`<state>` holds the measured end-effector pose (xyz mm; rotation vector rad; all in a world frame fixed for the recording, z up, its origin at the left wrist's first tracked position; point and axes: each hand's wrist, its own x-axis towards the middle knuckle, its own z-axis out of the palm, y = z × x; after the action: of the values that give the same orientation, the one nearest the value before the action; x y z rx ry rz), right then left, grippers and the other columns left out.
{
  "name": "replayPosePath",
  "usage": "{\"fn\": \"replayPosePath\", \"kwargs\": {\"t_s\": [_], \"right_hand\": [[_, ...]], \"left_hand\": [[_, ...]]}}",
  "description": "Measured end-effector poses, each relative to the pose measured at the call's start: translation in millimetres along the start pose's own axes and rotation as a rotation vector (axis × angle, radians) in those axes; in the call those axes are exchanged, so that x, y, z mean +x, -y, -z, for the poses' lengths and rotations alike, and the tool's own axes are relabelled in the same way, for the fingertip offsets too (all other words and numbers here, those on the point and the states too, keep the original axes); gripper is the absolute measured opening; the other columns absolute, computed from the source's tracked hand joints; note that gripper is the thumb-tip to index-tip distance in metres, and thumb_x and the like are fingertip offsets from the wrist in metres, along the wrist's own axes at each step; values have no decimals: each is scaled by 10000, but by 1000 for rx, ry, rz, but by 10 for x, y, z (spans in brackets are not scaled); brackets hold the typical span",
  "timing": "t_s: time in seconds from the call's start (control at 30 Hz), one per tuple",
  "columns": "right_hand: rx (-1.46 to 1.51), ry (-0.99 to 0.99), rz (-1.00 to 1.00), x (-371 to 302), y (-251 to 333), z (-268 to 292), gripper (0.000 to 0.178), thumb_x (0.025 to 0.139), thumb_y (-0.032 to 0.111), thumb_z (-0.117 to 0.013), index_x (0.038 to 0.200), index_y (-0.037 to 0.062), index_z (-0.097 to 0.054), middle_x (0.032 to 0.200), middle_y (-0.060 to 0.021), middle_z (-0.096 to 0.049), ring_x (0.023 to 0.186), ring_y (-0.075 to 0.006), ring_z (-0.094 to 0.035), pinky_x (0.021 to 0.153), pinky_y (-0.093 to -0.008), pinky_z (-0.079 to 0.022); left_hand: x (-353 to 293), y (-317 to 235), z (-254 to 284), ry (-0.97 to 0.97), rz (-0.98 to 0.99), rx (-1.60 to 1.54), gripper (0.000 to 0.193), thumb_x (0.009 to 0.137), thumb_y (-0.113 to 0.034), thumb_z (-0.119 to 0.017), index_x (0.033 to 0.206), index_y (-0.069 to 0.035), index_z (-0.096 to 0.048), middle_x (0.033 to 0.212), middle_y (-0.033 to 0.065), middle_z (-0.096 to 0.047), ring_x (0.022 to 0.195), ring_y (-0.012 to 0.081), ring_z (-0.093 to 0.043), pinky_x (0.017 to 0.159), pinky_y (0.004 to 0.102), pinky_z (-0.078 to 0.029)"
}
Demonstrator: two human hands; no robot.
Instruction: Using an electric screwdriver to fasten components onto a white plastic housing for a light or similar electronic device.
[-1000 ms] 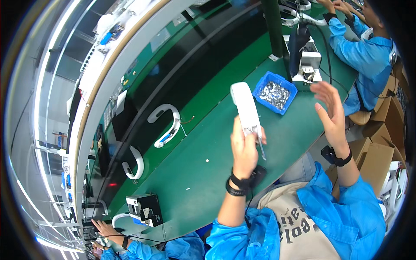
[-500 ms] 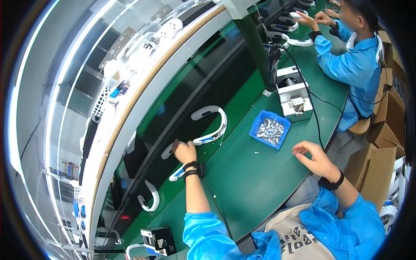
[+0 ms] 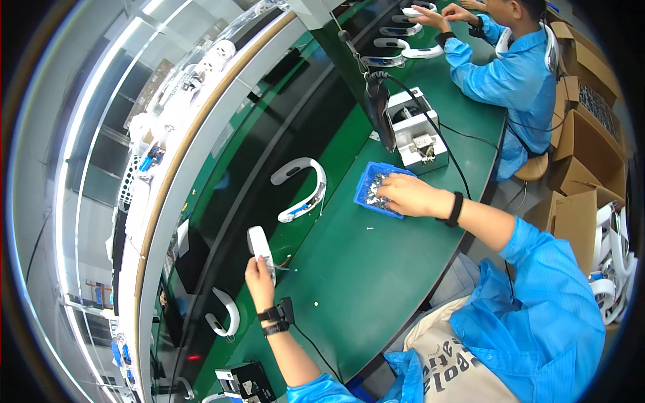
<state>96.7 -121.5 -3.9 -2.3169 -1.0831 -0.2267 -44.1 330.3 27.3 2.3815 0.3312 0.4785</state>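
My left hand (image 3: 259, 282) is closed on a white curved neck fan (image 3: 258, 243), lifted at the near side of the dark belt. Thin wires hang from the fan beside my fingers. Over on the right, my right hand (image 3: 411, 195) dips into a blue plastic bin (image 3: 361, 193) full of small silvery metal parts (image 3: 373, 195). Its fingers are bent together among the parts; what they grip, if anything, is hidden. Another white neck fan (image 3: 317, 195), its inside showing blue, lies on the belt side beyond my hands.
A white and green bench fixture (image 3: 423, 144) stands behind the bin, with a black cable (image 3: 443, 141) looping past it. A co-worker (image 3: 514, 74) sits at the far right. Cardboard boxes (image 3: 584, 174) stand beside the green table (image 3: 376, 269). Another neck fan (image 3: 228, 312) lies left.
My right hand has moved from the table's right edge into the blue bin. My left hand has picked up the neck fan and drawn it nearer. The whole view has shifted.
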Motion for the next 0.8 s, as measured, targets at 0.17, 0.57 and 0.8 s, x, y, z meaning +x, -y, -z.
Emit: {"fn": "replayPosePath", "kwargs": {"t_s": [0.17,0.57,0.8], "right_hand": [[-57,79,77,116,-152,-189,151,857,111,-715,991,43,-710,1030,-166,-693,1044,-376,-678,920,-487,-553],[96,-27,-34,-9,56,66,129,926,112,-716,1011,17,-736,1028,-151,-700,1000,-363,-690,885,-456,-552],[250,-80,-154,-42,101,157,160,922,46,-713,1059,-25,-757,968,-160,-729,847,-313,-718,762,-397,-571]], "left_hand": [[-526,-683,270,-24,145,-667,324,1112,-248,-517,987,10,-667,805,48,-668,723,119,-603,686,282,-453],[-1419,-1642,-314,179,240,-996,277,1116,-255,-513,1121,7,-601,921,108,-687,814,159,-630,725,294,-499],[-1476,-1987,-737,50,216,-1279,334,1129,-175,-501,1379,43,-464,950,150,-688,815,181,-624,767,330,-515]]}}
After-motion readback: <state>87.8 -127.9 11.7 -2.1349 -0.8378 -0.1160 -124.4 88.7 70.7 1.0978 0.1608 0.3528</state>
